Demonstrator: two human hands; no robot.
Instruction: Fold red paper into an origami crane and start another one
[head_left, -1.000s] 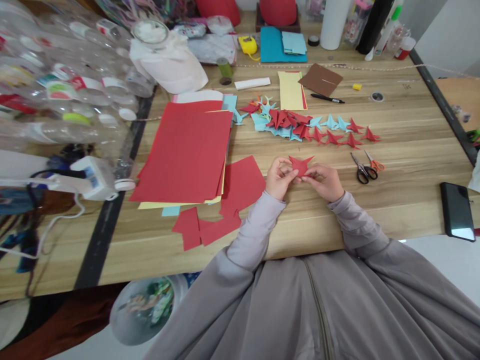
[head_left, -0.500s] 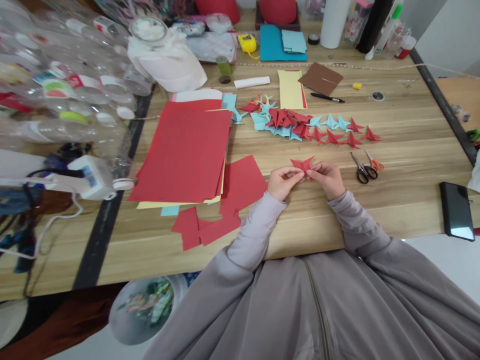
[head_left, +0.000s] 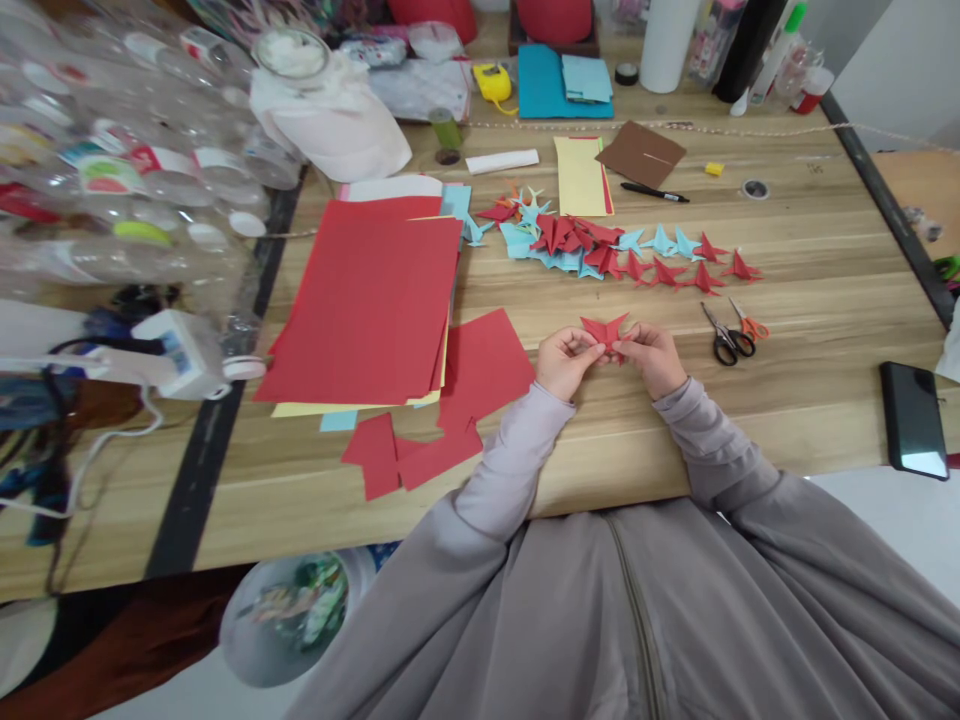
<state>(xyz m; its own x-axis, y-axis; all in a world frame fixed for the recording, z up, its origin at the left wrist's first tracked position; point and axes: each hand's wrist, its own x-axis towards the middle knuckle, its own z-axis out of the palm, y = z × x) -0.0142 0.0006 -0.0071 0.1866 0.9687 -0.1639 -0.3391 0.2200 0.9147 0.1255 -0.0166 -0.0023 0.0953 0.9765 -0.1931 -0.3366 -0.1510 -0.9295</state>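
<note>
A small red origami crane [head_left: 606, 330] is pinched between both hands above the table, its pointed tips spread outward. My left hand [head_left: 566, 360] grips its left side with thumb and fingers. On the right side, my right hand [head_left: 654, 357] holds it the same way, the two thumbs close together. Beyond the hands lies a cluster of red and light blue folded paper cranes [head_left: 574, 240], with several spread in rows toward the right. Red paper sheets [head_left: 367, 300] are stacked left of my hands, and cut red pieces [head_left: 487, 365] lie beside the stack.
Black-handled scissors [head_left: 726, 340] and orange scissors [head_left: 750, 322] lie right of my hands. A phone [head_left: 913, 420] rests near the right edge. Plastic bottles [head_left: 150, 170] crowd the left. At the back are a yellow tape measure [head_left: 493, 84], brown paper [head_left: 642, 155] and a pen [head_left: 654, 193].
Both hands keep hold of the red crane in nearly the same place. My fingers have shifted slightly on it, and the camera view has moved a little.
</note>
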